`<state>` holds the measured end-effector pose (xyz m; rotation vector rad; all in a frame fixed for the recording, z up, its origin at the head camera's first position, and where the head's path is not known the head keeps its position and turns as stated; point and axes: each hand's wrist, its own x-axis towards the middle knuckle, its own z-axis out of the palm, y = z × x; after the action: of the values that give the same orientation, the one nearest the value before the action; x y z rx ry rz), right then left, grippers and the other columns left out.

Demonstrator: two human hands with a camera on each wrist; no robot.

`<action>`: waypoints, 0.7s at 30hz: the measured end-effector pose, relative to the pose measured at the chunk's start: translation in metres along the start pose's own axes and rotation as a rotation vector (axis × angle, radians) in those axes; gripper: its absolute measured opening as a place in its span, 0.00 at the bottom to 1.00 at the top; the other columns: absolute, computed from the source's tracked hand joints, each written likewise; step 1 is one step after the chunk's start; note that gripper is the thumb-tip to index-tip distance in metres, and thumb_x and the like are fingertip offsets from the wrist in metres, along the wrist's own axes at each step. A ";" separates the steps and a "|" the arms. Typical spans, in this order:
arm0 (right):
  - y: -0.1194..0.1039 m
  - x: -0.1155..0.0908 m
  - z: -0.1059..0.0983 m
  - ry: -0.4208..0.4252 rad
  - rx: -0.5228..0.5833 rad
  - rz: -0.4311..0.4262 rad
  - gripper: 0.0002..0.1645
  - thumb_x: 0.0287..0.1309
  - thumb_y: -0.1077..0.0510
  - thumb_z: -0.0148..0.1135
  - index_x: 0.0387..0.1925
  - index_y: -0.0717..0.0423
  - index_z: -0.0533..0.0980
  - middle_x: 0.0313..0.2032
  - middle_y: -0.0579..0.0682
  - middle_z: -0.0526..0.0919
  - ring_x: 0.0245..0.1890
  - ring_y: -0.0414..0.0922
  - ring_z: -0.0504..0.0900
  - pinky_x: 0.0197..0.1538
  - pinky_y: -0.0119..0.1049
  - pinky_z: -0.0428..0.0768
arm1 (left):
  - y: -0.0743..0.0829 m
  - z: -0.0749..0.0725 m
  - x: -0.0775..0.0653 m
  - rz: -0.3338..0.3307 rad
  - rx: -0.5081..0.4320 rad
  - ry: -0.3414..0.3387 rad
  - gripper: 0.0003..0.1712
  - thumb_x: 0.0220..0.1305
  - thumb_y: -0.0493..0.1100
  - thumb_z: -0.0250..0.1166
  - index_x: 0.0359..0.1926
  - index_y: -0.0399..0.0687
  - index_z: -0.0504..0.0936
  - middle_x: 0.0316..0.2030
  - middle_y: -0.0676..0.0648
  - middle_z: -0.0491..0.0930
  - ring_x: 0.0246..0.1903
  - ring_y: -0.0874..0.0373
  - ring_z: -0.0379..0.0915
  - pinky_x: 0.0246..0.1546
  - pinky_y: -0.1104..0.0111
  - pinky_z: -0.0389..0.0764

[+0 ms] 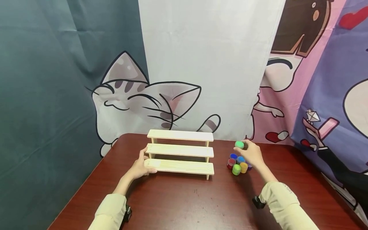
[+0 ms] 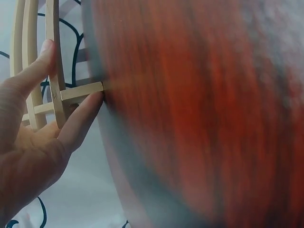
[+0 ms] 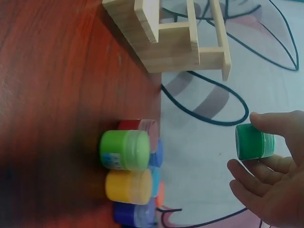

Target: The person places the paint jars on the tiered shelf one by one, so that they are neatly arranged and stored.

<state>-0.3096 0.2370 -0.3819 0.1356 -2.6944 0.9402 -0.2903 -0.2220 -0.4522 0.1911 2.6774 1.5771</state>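
A pale wooden three-step rack [image 1: 180, 150] stands on the table. My left hand [image 1: 140, 166] grips its left end, the thumb lying on the lowest step; in the left wrist view the fingers of that hand [image 2: 45, 137] reach round the end support. Raised above a group of paint jars, my right hand [image 1: 250, 153] pinches a dark green paint jar [image 3: 254, 141] between thumb and fingers. Below it are a light green jar [image 3: 124, 149], a yellow jar [image 3: 129, 186], a red jar [image 1: 231, 163] and several blue or purple ones. An orange jar [image 3: 160, 194] is partly hidden behind them.
The reddish-brown table [image 1: 184, 201] ends at the back against a curtain [image 1: 212, 64] printed with a cartoon cat and figures. The jars stand close together to the right of the rack, with bare tabletop between.
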 end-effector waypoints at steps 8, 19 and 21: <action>-0.015 0.013 0.005 -0.056 0.023 -0.055 0.29 0.59 0.50 0.66 0.53 0.69 0.74 0.43 0.66 0.84 0.41 0.57 0.84 0.44 0.48 0.82 | -0.001 0.000 0.000 -0.011 -0.008 0.002 0.68 0.45 0.35 0.78 0.76 0.48 0.38 0.58 0.25 0.66 0.23 0.56 0.75 0.24 0.65 0.78; -0.030 0.026 0.016 -0.057 0.039 -0.070 0.28 0.59 0.51 0.66 0.53 0.69 0.75 0.46 0.68 0.83 0.46 0.62 0.83 0.49 0.53 0.80 | 0.001 0.002 0.000 -0.027 -0.008 0.018 0.68 0.45 0.35 0.79 0.76 0.49 0.40 0.58 0.26 0.66 0.22 0.56 0.74 0.24 0.66 0.77; -0.032 0.028 0.018 -0.061 0.035 -0.084 0.28 0.59 0.51 0.66 0.52 0.69 0.75 0.46 0.68 0.83 0.46 0.62 0.83 0.48 0.53 0.80 | 0.002 0.002 -0.001 -0.033 -0.010 0.019 0.68 0.44 0.34 0.78 0.75 0.48 0.40 0.58 0.26 0.66 0.23 0.56 0.74 0.24 0.66 0.77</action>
<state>-0.3345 0.2009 -0.3677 0.2866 -2.7043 0.9732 -0.2894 -0.2192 -0.4510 0.1320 2.6722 1.5902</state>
